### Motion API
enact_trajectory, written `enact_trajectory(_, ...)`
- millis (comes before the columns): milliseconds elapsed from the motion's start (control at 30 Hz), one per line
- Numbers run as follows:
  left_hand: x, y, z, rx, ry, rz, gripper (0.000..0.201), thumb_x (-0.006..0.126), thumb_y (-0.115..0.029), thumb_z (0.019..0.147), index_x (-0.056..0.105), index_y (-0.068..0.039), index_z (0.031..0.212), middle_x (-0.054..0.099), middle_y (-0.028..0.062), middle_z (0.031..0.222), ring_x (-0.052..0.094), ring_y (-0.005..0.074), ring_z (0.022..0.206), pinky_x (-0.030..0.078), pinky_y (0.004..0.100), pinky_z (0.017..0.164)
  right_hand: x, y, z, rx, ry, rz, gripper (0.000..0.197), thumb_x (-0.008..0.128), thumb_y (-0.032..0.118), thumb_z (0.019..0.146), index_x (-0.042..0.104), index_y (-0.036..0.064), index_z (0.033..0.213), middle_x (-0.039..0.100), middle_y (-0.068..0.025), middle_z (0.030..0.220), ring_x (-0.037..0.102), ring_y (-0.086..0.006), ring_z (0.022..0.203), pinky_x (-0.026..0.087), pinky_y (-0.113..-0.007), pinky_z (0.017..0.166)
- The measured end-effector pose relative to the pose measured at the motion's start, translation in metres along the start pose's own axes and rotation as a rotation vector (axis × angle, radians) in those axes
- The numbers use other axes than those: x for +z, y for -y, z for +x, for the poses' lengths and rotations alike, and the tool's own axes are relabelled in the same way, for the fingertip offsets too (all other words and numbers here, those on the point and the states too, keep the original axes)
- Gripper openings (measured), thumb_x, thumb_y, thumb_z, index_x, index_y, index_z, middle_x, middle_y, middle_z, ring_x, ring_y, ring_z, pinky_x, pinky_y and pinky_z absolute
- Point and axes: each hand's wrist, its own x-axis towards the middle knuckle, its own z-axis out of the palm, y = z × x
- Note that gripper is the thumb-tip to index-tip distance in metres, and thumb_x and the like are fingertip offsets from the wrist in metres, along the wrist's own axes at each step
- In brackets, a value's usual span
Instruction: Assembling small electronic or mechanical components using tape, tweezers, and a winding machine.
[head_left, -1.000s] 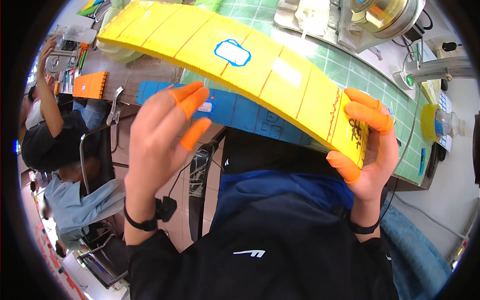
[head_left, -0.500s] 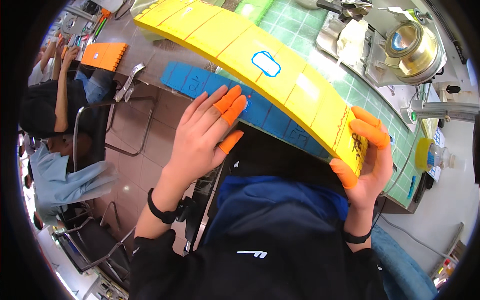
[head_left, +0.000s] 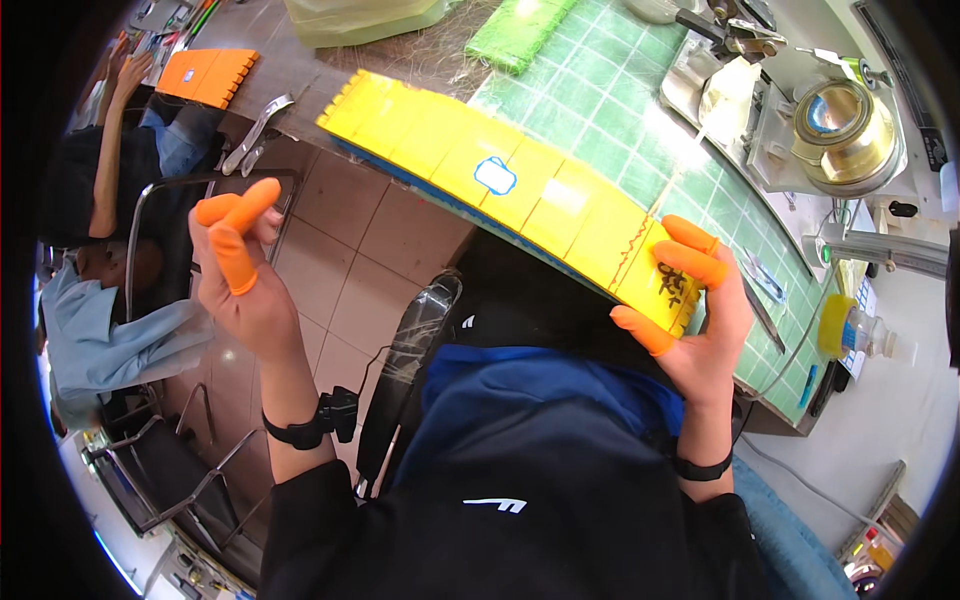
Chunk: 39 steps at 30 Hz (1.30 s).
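A long yellow strip (head_left: pixel 430 130), with cross lines, handwriting and a blue-outlined white label, lies along the table's near edge. Beneath it, a thin edge of a blue strip (head_left: pixel 465 208) shows; the rest is covered. My right hand (head_left: pixel 705 310) grips the yellow strip's right end, thumb at the near edge and fingers on the far side. My left hand (head_left: pixel 245 265) is raised off the table to the left, its fingers curled together; anything between the fingertips is too small to make out. Both hands wear orange finger cots.
A green fibrous pad (head_left: pixel 515 35) lies on the green gridded mat (head_left: pixel 610 110). Tweezers (head_left: pixel 763 318) rest right of my hand, beyond them a yellow-banded bottle (head_left: pixel 845 325). A brass-coloured round pot (head_left: pixel 845 135) stands far right. At left are an orange strip (head_left: pixel 208 78) and another person (head_left: pixel 100 200).
The yellow strip has come down onto the blue one, covering most of it. My left hand has moved left, away from the strips, and its fingers have curled. My right hand still grips the end.
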Motion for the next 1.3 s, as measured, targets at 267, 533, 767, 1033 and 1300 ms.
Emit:
enact_trajectory(267,0.016,-0.004,0.013,0.028,-0.096,-0.027,0.034,0.044,-0.025,0.113,0.057,0.005,0.122,0.054,0.0093,0.106,0.054,0.0195,0.099,0.043,0.0338,0.094,-0.001,-0.002,0.0,0.036,0.125,-0.026,0.065,0.096,0.018,0.068,0.067,0.0057,0.125,0.065,-0.0184,0.131,0.067,-0.0362,0.114,0.055,-0.041,0.096)
enact_trajectory(533,0.036,-0.01,0.049,0.24,0.387,0.822,0.047,0.078,-0.013,0.089,0.062,0.006,0.129,0.063,0.0216,0.118,0.061,0.0334,0.109,0.047,0.0386,0.095,-0.015,0.015,-0.002,0.143,0.19,-0.203,0.089,0.096,0.012,0.062,0.058,0.0072,0.143,0.059,-0.0165,0.137,0.055,-0.0381,0.123,0.047,-0.046,0.106)
enact_trajectory(767,0.044,-0.019,0.051,0.105,0.53,0.501,0.065,0.088,-0.012,0.077,0.063,-0.001,0.136,0.064,0.0186,0.131,0.061,0.0328,0.123,0.047,0.0396,0.106,-0.03,0.026,-0.007,0.502,0.231,-0.165,0.096,0.095,0.003,0.058,0.057,0.0078,0.146,0.058,-0.0112,0.121,0.058,-0.0237,0.088,0.054,-0.034,0.079)
enact_trajectory(1033,0.028,-0.002,0.06,0.048,0.49,0.526,0.057,0.088,-0.008,0.073,0.072,-0.006,0.127,0.064,0.0153,0.133,0.061,0.0312,0.122,0.047,0.0396,0.106,-0.016,0.024,-0.001,0.42,0.222,-0.071,0.089,0.092,-0.004,0.062,0.058,0.0063,0.144,0.058,-0.011,0.12,0.058,-0.0186,0.078,0.055,-0.032,0.069)
enact_trajectory(1300,0.012,0.013,0.063,-0.005,0.428,0.445,0.05,0.085,-0.001,0.074,0.076,-0.005,0.123,0.068,0.0125,0.129,0.065,0.0249,0.117,0.051,0.0333,0.101,-0.006,0.029,0.011,0.353,0.24,-0.086,0.084,0.091,-0.004,0.064,0.059,0.0051,0.141,0.059,-0.0124,0.123,0.06,-0.0193,0.078,0.056,-0.031,0.073)
